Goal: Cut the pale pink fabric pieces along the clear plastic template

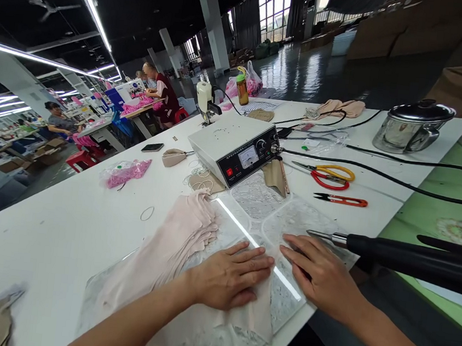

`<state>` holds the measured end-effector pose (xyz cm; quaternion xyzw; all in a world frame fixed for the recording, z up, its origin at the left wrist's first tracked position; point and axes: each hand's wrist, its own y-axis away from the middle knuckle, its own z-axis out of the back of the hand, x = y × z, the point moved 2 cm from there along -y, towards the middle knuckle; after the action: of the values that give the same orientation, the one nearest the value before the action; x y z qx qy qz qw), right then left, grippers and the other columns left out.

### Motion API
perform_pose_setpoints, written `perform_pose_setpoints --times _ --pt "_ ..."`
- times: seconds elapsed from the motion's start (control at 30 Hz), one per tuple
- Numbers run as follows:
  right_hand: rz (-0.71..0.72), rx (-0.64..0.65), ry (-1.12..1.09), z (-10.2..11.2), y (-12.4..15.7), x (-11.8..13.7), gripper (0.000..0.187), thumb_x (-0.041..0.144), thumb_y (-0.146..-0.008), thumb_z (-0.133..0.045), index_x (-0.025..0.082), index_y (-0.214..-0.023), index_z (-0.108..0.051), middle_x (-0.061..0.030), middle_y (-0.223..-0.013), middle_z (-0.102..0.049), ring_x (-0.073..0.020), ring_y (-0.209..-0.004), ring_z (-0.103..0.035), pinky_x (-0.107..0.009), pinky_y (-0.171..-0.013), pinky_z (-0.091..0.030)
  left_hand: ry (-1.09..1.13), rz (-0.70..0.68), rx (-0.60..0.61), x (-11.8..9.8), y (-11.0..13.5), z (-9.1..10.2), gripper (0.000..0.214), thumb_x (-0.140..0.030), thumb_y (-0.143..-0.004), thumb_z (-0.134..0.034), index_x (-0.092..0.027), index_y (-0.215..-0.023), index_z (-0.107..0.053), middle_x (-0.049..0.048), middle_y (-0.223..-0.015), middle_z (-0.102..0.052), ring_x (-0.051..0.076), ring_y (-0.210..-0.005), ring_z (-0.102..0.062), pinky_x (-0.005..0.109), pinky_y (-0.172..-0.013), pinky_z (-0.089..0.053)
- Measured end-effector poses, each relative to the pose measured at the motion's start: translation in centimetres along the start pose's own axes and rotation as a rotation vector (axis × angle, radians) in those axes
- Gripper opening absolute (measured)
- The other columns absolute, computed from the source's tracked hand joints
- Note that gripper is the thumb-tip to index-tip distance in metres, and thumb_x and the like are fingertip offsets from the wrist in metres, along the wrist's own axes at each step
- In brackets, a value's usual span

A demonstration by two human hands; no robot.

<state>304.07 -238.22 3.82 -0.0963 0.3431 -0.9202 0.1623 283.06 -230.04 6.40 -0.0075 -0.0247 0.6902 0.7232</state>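
Pink fabric (173, 249) under both flat, released hands' fingers (255, 261), control box (239, 152) label seemingly unreadable

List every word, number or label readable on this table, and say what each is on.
None can be read.
White control box: a line of print above its dial, too small and blurred.
Bottle: label too blurred.
Left hand and right hand press on pale pink cloth, which bears no print.
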Motion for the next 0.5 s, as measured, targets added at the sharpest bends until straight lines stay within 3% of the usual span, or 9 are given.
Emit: perform_pose_setpoints --times 0.2,0.37,0.5 --pt "-0.002 -0.011 -0.01 0.0 0.2 -0.1 0.032 0.01 -0.088 -0.041 0.017 -0.106 -0.066 -0.0094 -0.116 -0.062 -0.0231 -0.104 -0.058 -0.04 -0.084 -0.055 0.092 0.019 0.039 0.3 -0.1 -0.3 0.049 -0.038 -0.094 -0.038 -0.011 -0.135 -0.04 0.0087 -0.148 -0.037 0.023 -0.142 -0.022 0.044 -0.118 -0.018" --pt "-0.01 -0.012 -0.042 0.2 -0.4 -0.1 0.03 0.01 -0.088 -0.043 0.018 -0.107 -0.065 -0.0086 -0.116 -0.062 -0.0241 -0.103 -0.059 -0.041 -0.082 -0.055 0.094 0.006 -0.008 0.5 -0.1 -0.3 0.048 -0.04 -0.096 -0.035 -0.014 -0.135 -0.041 0.0045 -0.148 -0.036 0.02 -0.142 -0.022 0.04 -0.119 -0.014" --pt "-0.084 -0.158 -0.191 1.7 1.2 0.3 0.027 0.011 -0.087 -0.049 0.024 -0.108 -0.062 -0.005 -0.109 -0.065 -0.0227 -0.099 -0.062 -0.04 -0.087 -0.053 0.081 0.004 -0.015 0.6 -0.1 -0.4 0.048 -0.041 -0.095 -0.035 -0.014 -0.135 -0.042 0.0033 -0.148 -0.036 0.02 -0.142 -0.023 0.04 -0.119 -0.012"
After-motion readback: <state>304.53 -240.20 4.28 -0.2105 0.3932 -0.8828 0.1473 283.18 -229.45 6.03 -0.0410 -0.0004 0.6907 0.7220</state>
